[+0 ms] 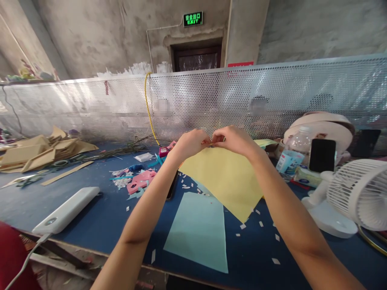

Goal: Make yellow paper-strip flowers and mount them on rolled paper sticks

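My left hand (191, 143) and my right hand (235, 140) meet over the far corner of a yellow paper sheet (223, 177), which lies on the blue table (90, 225). Both hands are closed, with fingertips pinched on that corner. A light blue paper sheet (199, 229) lies flat in front of the yellow one, near the table's front edge. Small white paper scraps are scattered around both sheets.
A white power bank (68, 209) with a cable lies front left. Pink and blue paper cuttings (137, 182) sit left of my arms. Cardboard pieces (36, 152) are piled far left. A white fan (356, 193), a black phone (322, 155) and a bottle (298, 141) stand right. A perforated metal screen (211, 100) backs the table.
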The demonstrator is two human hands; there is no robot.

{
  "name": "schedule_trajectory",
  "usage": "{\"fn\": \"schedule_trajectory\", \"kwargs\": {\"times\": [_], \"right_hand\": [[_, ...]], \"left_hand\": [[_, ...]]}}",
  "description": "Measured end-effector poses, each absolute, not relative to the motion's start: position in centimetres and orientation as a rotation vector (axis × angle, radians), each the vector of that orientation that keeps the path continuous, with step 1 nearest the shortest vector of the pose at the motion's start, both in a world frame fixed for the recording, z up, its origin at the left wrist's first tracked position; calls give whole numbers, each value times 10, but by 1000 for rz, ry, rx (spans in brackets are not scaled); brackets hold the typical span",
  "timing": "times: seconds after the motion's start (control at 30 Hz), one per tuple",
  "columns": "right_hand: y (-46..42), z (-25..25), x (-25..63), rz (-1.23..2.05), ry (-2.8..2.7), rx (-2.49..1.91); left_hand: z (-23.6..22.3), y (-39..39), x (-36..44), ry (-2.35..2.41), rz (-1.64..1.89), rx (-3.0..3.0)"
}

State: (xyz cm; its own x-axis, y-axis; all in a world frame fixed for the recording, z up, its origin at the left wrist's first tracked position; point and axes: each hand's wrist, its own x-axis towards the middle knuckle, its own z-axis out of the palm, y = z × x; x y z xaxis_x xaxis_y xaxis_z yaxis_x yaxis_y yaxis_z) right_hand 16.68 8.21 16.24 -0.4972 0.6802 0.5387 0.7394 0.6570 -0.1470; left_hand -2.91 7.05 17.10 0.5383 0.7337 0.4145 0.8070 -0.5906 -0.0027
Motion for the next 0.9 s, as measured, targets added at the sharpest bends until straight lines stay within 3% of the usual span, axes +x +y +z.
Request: {"fn": "schedule_trajectory", "kwargs": {"times": [0.5,0.9], "right_hand": [[81,166,174,66,-2393,-1052],[76,169,175,29,-2461,-1112]], "left_hand": [[169,74,-29,-1301,-645,-2537],[167,75,-28,-1263,-695,-2546]]}}
